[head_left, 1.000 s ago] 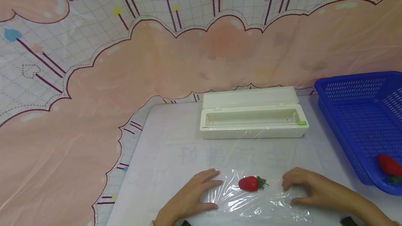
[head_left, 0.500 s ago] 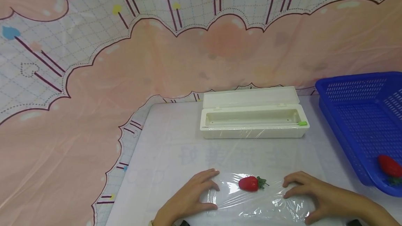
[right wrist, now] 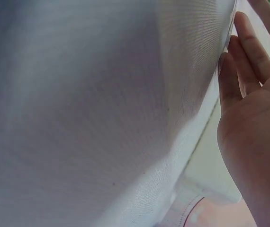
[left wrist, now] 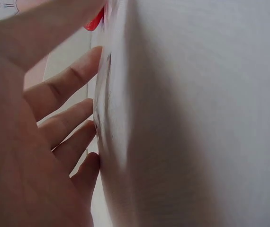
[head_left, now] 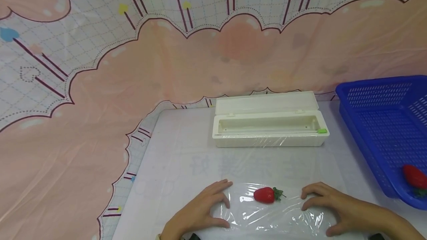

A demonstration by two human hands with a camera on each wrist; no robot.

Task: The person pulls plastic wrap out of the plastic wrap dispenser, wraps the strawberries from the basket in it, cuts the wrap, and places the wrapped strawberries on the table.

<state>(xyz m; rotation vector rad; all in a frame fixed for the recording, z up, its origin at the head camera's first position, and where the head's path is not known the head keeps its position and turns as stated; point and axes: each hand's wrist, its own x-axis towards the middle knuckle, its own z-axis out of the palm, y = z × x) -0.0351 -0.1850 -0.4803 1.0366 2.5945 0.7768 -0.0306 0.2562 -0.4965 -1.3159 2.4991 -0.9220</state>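
Cling film (head_left: 273, 216) lay spread on the white tabletop (head_left: 176, 151) near its front edge, with a red strawberry (head_left: 264, 195) resting on it between the two hands, its green leaves turned to the right. The left hand (head_left: 197, 212) sat at the film's left edge, its fingers (left wrist: 66, 82) spread and gently bent, tips pressing down on the film (nothing was gripped or pinched). The right hand (head_left: 337, 205) mirrored it at the film's right edge, its fingers (right wrist: 248, 45) bowed with tips on the sheet, thumb set nearer the front. Behind the film, well apart from the hands, stood a cream cling film dispenser box (head_left: 270, 129) with its lid open. A blue plastic basket (head_left: 377, 121) stood at the right, holding a second strawberry (head_left: 414, 176) near its front corner.
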